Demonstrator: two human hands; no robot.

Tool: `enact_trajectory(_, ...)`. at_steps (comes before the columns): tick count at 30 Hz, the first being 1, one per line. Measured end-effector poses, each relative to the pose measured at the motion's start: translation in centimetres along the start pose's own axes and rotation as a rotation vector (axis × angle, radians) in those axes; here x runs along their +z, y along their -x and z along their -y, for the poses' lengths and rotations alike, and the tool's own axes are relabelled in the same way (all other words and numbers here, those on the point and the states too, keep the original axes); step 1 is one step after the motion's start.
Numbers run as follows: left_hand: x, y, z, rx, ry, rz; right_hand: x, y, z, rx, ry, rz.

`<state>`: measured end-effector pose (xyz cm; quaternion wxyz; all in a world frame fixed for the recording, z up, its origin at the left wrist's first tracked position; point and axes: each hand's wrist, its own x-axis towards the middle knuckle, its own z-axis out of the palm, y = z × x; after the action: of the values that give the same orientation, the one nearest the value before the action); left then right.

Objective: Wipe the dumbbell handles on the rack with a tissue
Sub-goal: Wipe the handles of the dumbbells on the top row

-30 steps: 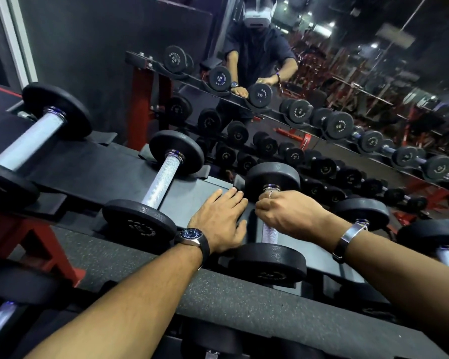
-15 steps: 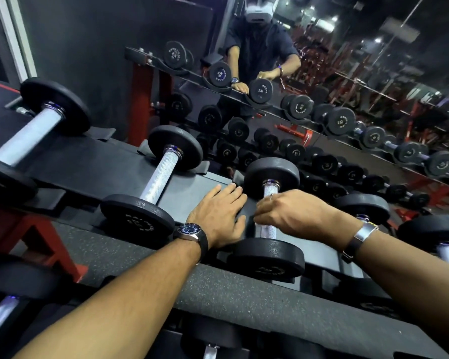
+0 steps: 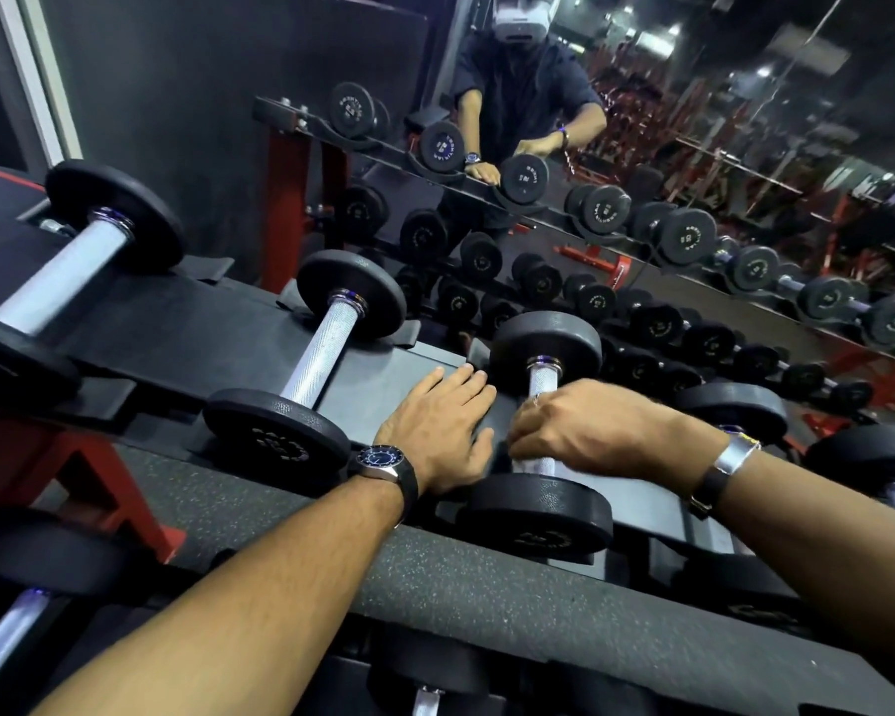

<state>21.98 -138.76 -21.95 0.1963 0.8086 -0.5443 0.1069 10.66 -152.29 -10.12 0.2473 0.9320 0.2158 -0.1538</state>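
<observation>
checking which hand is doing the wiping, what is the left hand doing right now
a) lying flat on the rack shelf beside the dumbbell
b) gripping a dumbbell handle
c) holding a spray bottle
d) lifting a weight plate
a: the left hand lies with fingers straight on the rack shelf, beside the dumbbell whose handle the right hand is curled round.

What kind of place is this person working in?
Most likely a gym's free-weights area: black dumbbells with knurled metal handles sit on a tiered rack, and a wall mirror reflects further rows of dumbbells and red exercise frames.
</observation>
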Motion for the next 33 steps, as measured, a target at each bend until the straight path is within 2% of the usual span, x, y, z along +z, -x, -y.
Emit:
enact_trajectory(3, 0.0, 0.1, 0.0, -0.007, 0.002, -0.018, -0.2, -0.3, -1.5, 0.180, 0.054, -0.100)
enact_trajectory(6, 0.0, 0.1, -0.1, -0.013, 0.008, -0.014, -0.8, -1.6, -0.8, 0.242, 0.101, -0.028)
enact_trajectory(8, -0.1, 0.1, -0.1, -0.007, 0.003, -0.009, -1.7, -1.8, 0.6, 0.200, 0.133, 0.079)
enact_trajectory(9, -0.2, 0.0, -0.1, -0.002, 0.002, -0.009, -2.7, -1.7, 1.4, 0.137, 0.172, 0.069)
enact_trajectory(11, -0.1, 0.1, 0.1, 0.013, -0.010, -0.001, -5.2, -1.2, 2.7, 0.021, 0.202, -0.062)
enact_trajectory(12, -0.1, 0.0, 0.1, 0.022, -0.018, 0.001, -6.1, -1.0, 3.1, -0.022, 0.222, -0.037)
enact_trajectory(14, 0.0, 0.0, 0.1, 0.023, -0.026, -0.011, -6.3, -0.7, 3.0, -0.011, 0.134, 0.175)
enact_trajectory(15, 0.0, -0.1, 0.1, 0.019, -0.024, -0.016, -5.5, -0.7, 2.6, 0.040, 0.047, 0.219)
enact_trajectory(17, -0.1, -0.1, -0.1, 0.019, -0.033, 0.005, -4.7, -0.3, 2.1, 0.149, -0.200, 0.126)
enact_trajectory(23, -1.2, -0.1, -1.0, -0.041, -0.084, 0.155, -3.0, 3.2, 3.0, 0.553, -0.901, -0.328)
enact_trajectory(26, -2.3, -0.2, -1.3, -0.048, -0.091, 0.162, -2.4, 5.5, 4.4, 0.693, -1.575, -0.575)
enact_trajectory(28, -3.5, -0.1, -1.4, -0.069, -0.059, 0.167, -2.0, 6.5, 5.2, 0.805, -1.902, -0.718)
enact_trajectory(33, -6.4, 0.4, -2.2, -0.056, 0.037, 0.103, -1.9, 7.7, 7.0, 1.053, -2.371, -1.135)
